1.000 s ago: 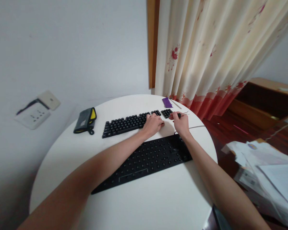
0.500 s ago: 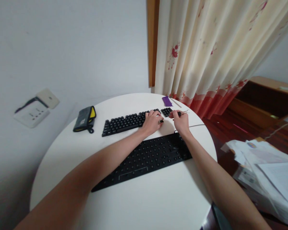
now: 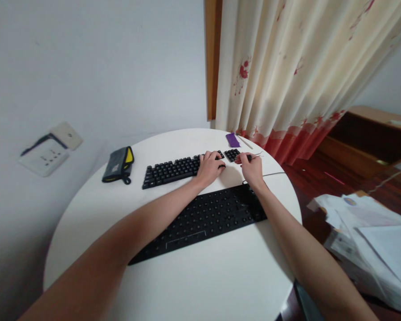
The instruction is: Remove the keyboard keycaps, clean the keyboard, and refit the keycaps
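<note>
My left hand [image 3: 208,170] rests over the right end of the main block of loose black keycaps [image 3: 169,173], its fingers bent around a small dark keycap [image 3: 222,166] that shows in part. My right hand [image 3: 251,169] is closed on a wire keycap puller [image 3: 249,157], whose dark handle and thin wire ends stick out past the fingers. It is beside the smaller group of number-pad keycaps [image 3: 232,155]. Nearer me, under both forearms, lies the black keyboard base [image 3: 217,214], its bare switches showing.
On the white round table [image 3: 200,272] are a grey and yellow pouch [image 3: 117,165] at left, a purple cloth [image 3: 233,140] and a thin pale stick [image 3: 245,142] at the back. A cable [image 3: 273,173] crosses the right edge. Papers [image 3: 370,223] are piled beyond it.
My left hand has shifted slightly up and left, and the keycap at its fingers shows less than before. The right hand with the puller has hardly moved.
</note>
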The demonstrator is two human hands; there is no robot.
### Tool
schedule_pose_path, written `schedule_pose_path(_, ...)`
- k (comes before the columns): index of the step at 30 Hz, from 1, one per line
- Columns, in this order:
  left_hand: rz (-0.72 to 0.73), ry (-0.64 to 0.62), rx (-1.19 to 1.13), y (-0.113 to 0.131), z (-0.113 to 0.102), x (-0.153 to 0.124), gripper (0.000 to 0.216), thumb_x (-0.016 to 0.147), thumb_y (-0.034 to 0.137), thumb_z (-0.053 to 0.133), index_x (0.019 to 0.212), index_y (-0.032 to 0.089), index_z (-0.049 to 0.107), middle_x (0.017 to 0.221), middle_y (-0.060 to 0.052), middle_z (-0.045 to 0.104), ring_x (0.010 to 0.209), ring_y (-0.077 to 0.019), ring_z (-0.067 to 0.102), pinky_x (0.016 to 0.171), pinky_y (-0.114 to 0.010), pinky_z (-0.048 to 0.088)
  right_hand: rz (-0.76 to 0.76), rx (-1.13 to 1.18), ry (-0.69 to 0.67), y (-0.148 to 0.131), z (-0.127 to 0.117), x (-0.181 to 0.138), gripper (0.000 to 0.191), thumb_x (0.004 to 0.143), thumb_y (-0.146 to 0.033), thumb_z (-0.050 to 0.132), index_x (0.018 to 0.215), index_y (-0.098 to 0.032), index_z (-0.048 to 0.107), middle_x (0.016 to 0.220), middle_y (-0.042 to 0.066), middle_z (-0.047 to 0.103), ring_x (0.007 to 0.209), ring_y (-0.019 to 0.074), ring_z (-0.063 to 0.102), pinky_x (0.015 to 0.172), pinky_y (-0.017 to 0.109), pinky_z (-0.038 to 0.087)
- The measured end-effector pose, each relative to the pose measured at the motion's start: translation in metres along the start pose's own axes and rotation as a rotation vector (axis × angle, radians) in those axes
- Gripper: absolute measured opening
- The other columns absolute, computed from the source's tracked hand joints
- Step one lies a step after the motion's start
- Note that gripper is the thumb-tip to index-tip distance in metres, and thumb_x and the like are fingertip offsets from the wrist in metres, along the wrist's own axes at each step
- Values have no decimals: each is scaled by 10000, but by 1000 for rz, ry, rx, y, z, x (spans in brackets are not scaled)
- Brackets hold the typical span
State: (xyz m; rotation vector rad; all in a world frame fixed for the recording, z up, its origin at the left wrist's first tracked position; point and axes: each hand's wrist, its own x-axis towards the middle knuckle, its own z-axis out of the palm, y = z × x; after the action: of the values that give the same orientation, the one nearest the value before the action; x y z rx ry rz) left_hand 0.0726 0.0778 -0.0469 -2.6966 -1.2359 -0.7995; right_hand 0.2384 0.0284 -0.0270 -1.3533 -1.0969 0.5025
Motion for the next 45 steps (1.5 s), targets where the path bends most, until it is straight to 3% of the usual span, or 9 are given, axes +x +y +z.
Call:
schedule_pose_path(7, -15, -13, 6, 1, -3, -1, 113, 861, 300, 669, 939, 273, 746, 1203, -53, 563, 1136, -280, 409, 890, -453, 314, -2, -3, -10, 1, 0, 0, 278, 825, -354, 532, 717, -154, 693, 686, 86, 736, 671, 203, 690, 691, 307, 518)
schedule_pose_path(14, -68, -1, 1, 5, -5, 0, 408, 832, 319, 685, 1230, 263, 613, 1227, -84, 547, 1143, -297, 408, 898, -444, 319, 8, 51, -13, -6, -3, -1, 296, 834, -379, 532, 730, -149, 687, 692, 101, 734, 663, 209, 694, 654, 304, 529)
schedule_pose_path(25, -102, -2, 56, 3, -1, 0, 437, 819, 372, 688, 1225, 250, 582, 1235, -97, 526, 1130, -312, 406, 903, -456, 312, 33, 58, -17, -10, -5, -3, 294, 827, -387, 540, 728, -152, 686, 695, 97, 735, 679, 211, 698, 640, 294, 524)
schedule_pose_path(28, -102, 8, 53, 3, -1, 0, 432, 825, 377, 683, 1223, 244, 580, 1228, -96, 530, 1126, -311, 407, 901, -460, 311, 43, 75, -4, -15, -9, -3, 369, 842, -471, 541, 737, -150, 688, 698, 103, 733, 676, 218, 693, 607, 296, 516)
schedule_pose_path(33, -119, -11, 52, 3, -1, 0, 415, 837, 349, 668, 1231, 256, 577, 1236, -100, 528, 1137, -314, 401, 907, -462, 311, -12, 202, -28, -47, -26, -18, 600, 903, -655, 374, 820, -161, 704, 758, 111, 728, 730, 215, 690, 620, 305, 518)
schedule_pose_path(36, -120, -3, 43, 4, -2, 0, 412, 833, 326, 665, 1230, 256, 575, 1236, -97, 531, 1131, -311, 404, 905, -462, 312, -98, 167, -28, -72, -43, -38, 593, 919, -661, 320, 895, -221, 717, 827, 83, 714, 769, 207, 667, 605, 301, 496)
schedule_pose_path(38, -117, 7, 27, 5, -3, 0, 409, 838, 334, 654, 1230, 250, 575, 1229, -97, 537, 1119, -308, 409, 900, -462, 314, -132, 98, -6, -82, -56, -53, 562, 924, -645, 331, 878, -248, 725, 748, 57, 668, 670, 190, 616, 553, 295, 452)
schedule_pose_path(41, -101, 24, -7, 7, -5, 2, 382, 860, 341, 618, 1227, 245, 573, 1226, -95, 541, 1120, -302, 413, 905, -457, 316, -70, -2, -55, -82, -77, -74, 439, 915, -578, 437, 818, -250, 711, 564, 7, 515, 480, 149, 451, 444, 280, 318)
schedule_pose_path(45, -53, 47, -40, 10, -9, 2, 351, 884, 302, 570, 1230, 244, 571, 1221, -90, 548, 1128, -291, 416, 916, -443, 318, 64, -99, -180, -59, -102, -94, 310, 874, -513, 543, 726, -252, 620, 517, -27, 439, 457, 138, 379, 418, 262, 255)
